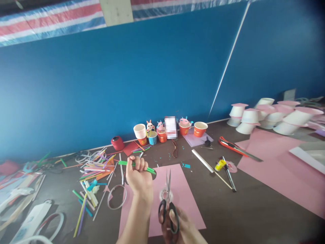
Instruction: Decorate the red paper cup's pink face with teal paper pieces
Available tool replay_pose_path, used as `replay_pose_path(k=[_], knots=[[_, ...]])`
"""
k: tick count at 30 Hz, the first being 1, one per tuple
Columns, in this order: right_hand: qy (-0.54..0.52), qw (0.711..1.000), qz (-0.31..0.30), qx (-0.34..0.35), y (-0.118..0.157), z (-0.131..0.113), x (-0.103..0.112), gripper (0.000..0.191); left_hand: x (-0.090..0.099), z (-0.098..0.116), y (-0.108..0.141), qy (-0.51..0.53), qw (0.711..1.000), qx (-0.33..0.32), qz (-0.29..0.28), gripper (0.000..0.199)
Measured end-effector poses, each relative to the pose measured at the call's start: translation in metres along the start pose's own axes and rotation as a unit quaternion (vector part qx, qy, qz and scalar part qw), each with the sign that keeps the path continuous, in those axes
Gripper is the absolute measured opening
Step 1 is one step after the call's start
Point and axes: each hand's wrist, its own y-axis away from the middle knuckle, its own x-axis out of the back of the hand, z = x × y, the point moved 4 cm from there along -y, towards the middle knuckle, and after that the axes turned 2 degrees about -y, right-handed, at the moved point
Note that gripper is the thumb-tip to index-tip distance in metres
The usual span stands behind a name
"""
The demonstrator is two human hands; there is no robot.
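Observation:
My left hand [139, 173] is closed around a green straw [150, 170], which sticks out on both sides of the fist. It is raised above the left edge of a pink paper sheet [188, 210]. My right hand [182, 223] grips scissors [168, 189] by their black handles. Their blades point away from me and are slightly apart, to the right of the straw and not touching it. Beneath the scissors a roll of clear tape [162, 194] rests on the pink sheet, partly covered by them.
Coloured straws [99, 166] lie heaped at left beside a tape ring [116, 197]. Paper cups [200, 129] and small decorated figures [150, 127] line the blue wall [152, 78]. At right are a red utility knife [233, 147], a marker [230, 176], pink paper [279, 169] and white cups [248, 118].

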Motion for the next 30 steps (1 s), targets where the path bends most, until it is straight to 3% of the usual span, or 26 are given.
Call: replay_pose_path(k=[3,6,14,20,30], knots=[[0.026,0.997,-0.063,0.034,-0.007,0.011,-0.008,0.05,-0.009,0.008,0.011,-0.025,0.998,-0.06,-0.026,0.014],[0.088,0.991,-0.088,0.041,-0.012,0.008,-0.01,0.048,-0.013,0.012,0.022,-0.042,0.995,-0.077,-0.044,0.016],[0.188,0.982,-0.008,0.031,-0.018,-0.006,-0.011,0.049,-0.011,0.003,0.036,-0.071,0.993,-0.08,-0.041,0.02],[0.187,0.98,0.054,0.031,-0.017,-0.006,-0.011,0.055,-0.01,-0.001,0.039,-0.077,0.993,-0.08,-0.044,0.02],[0.199,0.977,0.054,0.058,-0.021,-0.01,-0.011,0.05,-0.007,-0.004,0.041,-0.058,0.996,-0.051,-0.041,0.021]])
